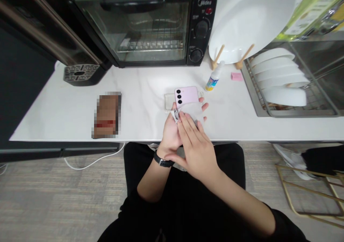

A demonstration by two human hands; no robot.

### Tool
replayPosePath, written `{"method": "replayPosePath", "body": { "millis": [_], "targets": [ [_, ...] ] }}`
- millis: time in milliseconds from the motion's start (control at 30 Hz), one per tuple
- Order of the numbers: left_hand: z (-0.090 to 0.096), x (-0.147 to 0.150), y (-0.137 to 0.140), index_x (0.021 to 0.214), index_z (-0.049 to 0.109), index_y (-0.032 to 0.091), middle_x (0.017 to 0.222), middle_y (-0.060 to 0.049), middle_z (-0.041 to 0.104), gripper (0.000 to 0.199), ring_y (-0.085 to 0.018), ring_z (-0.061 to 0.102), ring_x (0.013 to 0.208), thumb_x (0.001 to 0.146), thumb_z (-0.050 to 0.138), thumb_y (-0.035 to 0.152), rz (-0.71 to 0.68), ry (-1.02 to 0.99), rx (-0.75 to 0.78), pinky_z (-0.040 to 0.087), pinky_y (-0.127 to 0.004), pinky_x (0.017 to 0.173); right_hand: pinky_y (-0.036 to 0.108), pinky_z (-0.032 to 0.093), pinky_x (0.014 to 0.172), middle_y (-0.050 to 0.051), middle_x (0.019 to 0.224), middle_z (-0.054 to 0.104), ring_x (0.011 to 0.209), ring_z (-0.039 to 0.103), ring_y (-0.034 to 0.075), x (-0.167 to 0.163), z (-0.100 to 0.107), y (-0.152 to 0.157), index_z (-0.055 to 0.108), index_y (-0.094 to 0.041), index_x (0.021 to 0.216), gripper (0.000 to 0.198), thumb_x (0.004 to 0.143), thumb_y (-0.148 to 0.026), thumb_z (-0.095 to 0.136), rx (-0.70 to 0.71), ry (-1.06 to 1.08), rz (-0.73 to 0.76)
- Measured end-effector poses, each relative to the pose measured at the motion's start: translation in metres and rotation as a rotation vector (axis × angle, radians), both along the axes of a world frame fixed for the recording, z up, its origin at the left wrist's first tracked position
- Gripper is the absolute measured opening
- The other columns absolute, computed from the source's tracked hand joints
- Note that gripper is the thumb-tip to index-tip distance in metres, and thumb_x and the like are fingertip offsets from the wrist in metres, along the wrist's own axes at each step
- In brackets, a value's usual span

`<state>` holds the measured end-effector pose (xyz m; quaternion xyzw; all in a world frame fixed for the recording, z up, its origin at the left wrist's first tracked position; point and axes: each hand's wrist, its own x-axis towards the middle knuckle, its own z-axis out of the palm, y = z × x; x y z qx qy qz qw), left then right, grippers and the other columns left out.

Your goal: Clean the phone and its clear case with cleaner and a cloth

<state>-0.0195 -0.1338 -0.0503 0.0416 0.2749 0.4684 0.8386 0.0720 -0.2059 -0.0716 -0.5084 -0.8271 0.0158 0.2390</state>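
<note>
A light pink phone [190, 94] rests back side up in my left hand [171, 132], with its camera lenses at the upper left. The left fingers curl around the phone's far side, and a black watch [162, 161] is on that wrist. My right hand [198, 145] presses a thin white wipe or cloth [194, 110] onto the phone's lower back, fingers stretched and close together. That cloth and hand hide the phone's lower half. Partly behind the phone, a clear phone case [168, 102] lies on the counter.
A small spray bottle [212, 81] and a pink block [237, 77] stand right of the phone. At left lies a blurred flat object [107, 115]. Behind are a toaster oven [150, 27] and a large white plate [255, 16]; bowls [285, 95] sit in a rack. The white counter's [142, 124] front edge is near.
</note>
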Motion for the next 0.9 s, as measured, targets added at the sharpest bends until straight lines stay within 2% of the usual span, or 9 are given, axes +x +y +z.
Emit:
{"method": "replayPosePath", "body": {
  "millis": [67,167,333,433,533,600,700,800,900],
  "targets": [
    [-0.004,-0.004,0.005,0.160,0.054,0.023,0.151,-0.011,0.068,0.068,-0.030,0.055,0.153,0.109,0.031,0.062,-0.083,-0.033,0.047,0.041,-0.047,0.130,0.053,0.036,0.131,0.023,0.171,0.042,0.163,0.037,0.035,0.005,-0.005,-0.016,0.043,0.001,0.160,0.091,0.103,-0.070,0.048,-0.010,-0.019,0.015],
    [-0.009,-0.002,0.011,0.153,0.061,0.022,0.139,-0.010,0.076,0.070,-0.028,0.059,0.149,0.109,0.029,0.066,-0.113,-0.080,0.099,0.039,-0.047,0.131,0.056,0.036,0.130,0.022,0.172,0.041,0.163,0.037,0.035,0.016,-0.007,-0.021,0.037,-0.001,0.164,0.090,0.105,-0.069,0.045,-0.023,-0.049,-0.023],
    [-0.009,0.008,0.012,0.155,0.059,0.020,0.141,-0.008,0.075,0.060,-0.027,0.055,0.152,0.113,0.033,0.053,0.020,-0.033,0.027,0.040,-0.042,0.130,0.065,0.028,0.131,0.023,0.177,0.029,0.166,0.030,0.037,0.037,0.002,0.025,0.024,-0.005,0.170,0.092,0.106,-0.069,0.037,-0.021,-0.009,-0.162],
    [-0.010,0.010,0.012,0.155,0.060,0.021,0.147,-0.005,0.072,0.051,-0.027,0.049,0.157,0.111,0.044,0.042,0.034,-0.015,0.025,0.038,-0.039,0.132,0.068,0.021,0.133,0.022,0.178,0.027,0.168,0.025,0.036,0.040,0.010,0.059,0.024,-0.006,0.170,0.090,0.107,-0.068,0.036,-0.018,0.019,-0.144],
    [-0.011,0.009,0.011,0.157,0.056,0.026,0.154,-0.002,0.067,0.050,-0.025,0.045,0.160,0.111,0.043,0.039,0.029,-0.039,0.044,0.035,-0.040,0.134,0.066,0.019,0.134,0.020,0.179,0.027,0.168,0.025,0.035,0.032,0.016,0.074,0.027,-0.008,0.170,0.087,0.107,-0.066,0.039,-0.027,0.023,-0.065],
    [-0.009,0.008,0.010,0.162,0.050,0.030,0.161,0.000,0.060,0.053,-0.023,0.040,0.162,0.112,0.037,0.042,0.034,-0.056,0.041,0.032,-0.041,0.135,0.064,0.018,0.135,0.020,0.178,0.029,0.167,0.027,0.035,0.023,0.016,0.068,0.031,-0.006,0.168,0.087,0.106,-0.065,0.044,-0.032,0.014,-0.010],
    [-0.005,0.004,0.007,0.165,0.045,0.033,0.167,0.001,0.053,0.057,-0.020,0.036,0.164,0.112,0.033,0.050,-0.002,-0.075,0.030,0.031,-0.039,0.136,0.060,0.017,0.137,0.022,0.175,0.035,0.166,0.031,0.034,0.013,0.010,0.037,0.036,-0.002,0.165,0.091,0.103,-0.067,0.050,-0.027,-0.009,0.044],
    [-0.005,-0.002,0.006,0.165,0.044,0.028,0.166,-0.004,0.055,0.063,-0.023,0.041,0.162,0.111,0.032,0.057,-0.073,-0.117,0.097,0.033,-0.043,0.135,0.055,0.020,0.137,0.022,0.173,0.038,0.165,0.034,0.033,0.011,0.003,0.000,0.037,0.001,0.163,0.097,0.102,-0.073,0.049,-0.016,-0.038,0.051],
    [-0.007,-0.004,0.008,0.165,0.043,0.028,0.160,-0.005,0.062,0.063,-0.026,0.049,0.157,0.112,0.027,0.058,-0.064,-0.133,0.139,0.034,-0.049,0.133,0.053,0.020,0.136,0.019,0.173,0.041,0.163,0.038,0.032,0.019,-0.002,-0.024,0.036,-0.004,0.165,0.093,0.103,-0.072,0.047,-0.025,-0.083,0.036]
  ]
}}
